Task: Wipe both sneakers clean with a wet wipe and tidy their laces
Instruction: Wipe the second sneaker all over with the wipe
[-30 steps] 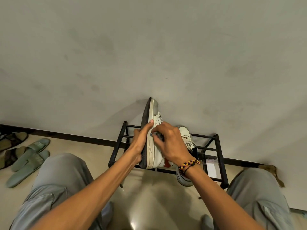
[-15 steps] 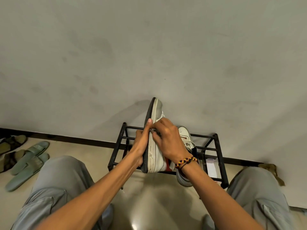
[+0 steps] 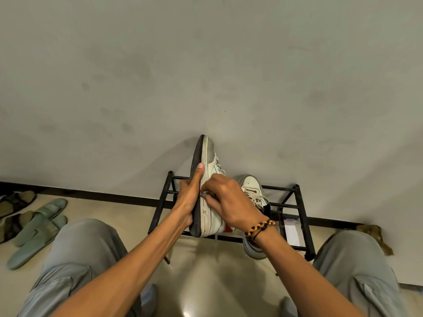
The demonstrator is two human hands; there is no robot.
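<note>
At frame centre, the left hand [image 3: 187,202] grips the upturned sneaker [image 3: 210,197] by its sole; the right hand [image 3: 229,202] pinches a grey wipe [image 3: 206,194] against its side.

Rack: I see a black metal shoe rack [image 3: 299,203] against the wall [image 3: 206,65].
Slippers: green slippers [image 3: 39,227] on the floor, far left.
Card: white card [image 3: 291,232] inside rack.
</note>
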